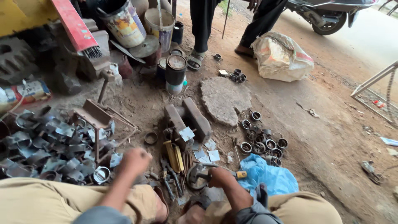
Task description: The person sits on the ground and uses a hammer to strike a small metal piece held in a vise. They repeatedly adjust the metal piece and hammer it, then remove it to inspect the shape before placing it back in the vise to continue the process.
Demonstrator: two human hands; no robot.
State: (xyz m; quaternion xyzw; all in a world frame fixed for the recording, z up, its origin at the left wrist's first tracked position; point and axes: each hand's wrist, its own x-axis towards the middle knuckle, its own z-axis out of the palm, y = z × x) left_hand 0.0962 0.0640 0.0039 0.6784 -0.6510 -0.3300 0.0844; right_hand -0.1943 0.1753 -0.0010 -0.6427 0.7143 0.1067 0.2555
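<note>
Right hand [219, 176] gripping a hammer [203, 175] low over the dirt floor [323, 137], left hand [134, 159] blurred, grip impossible to tell, beside a pile of metal clamps [49, 145], steel rings [261, 139] near a blue bag [269, 176].

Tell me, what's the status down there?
Left hand closed, blurred, contents unclear. Right hand grips hammer over metal ring. Ring pile, blue bag to the right.
</note>
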